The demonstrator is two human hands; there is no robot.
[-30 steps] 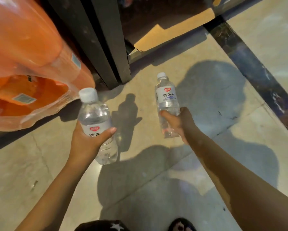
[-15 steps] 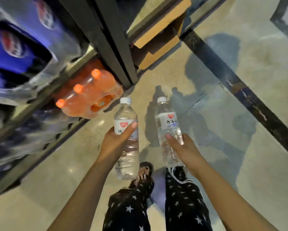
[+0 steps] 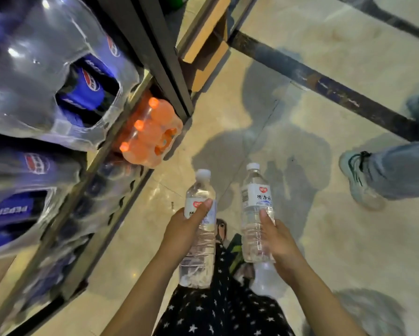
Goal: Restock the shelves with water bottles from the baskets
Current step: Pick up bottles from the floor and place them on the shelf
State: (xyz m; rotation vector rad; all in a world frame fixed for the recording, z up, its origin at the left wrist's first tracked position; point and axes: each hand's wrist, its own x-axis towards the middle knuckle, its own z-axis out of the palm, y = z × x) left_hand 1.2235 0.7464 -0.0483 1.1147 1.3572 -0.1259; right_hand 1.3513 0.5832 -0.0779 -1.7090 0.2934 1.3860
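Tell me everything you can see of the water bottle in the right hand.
The water bottle is clear plastic with a white cap on, a white label bearing a red logo and dark characters, and a ribbed lower body. It is held roughly upright over the floor, apart from the other bottle. The right hand grips its lower half, thumb across the front.

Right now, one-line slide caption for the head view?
Left hand grips the left water bottle, right hand the right water bottle, beside a shelf of cola packs.
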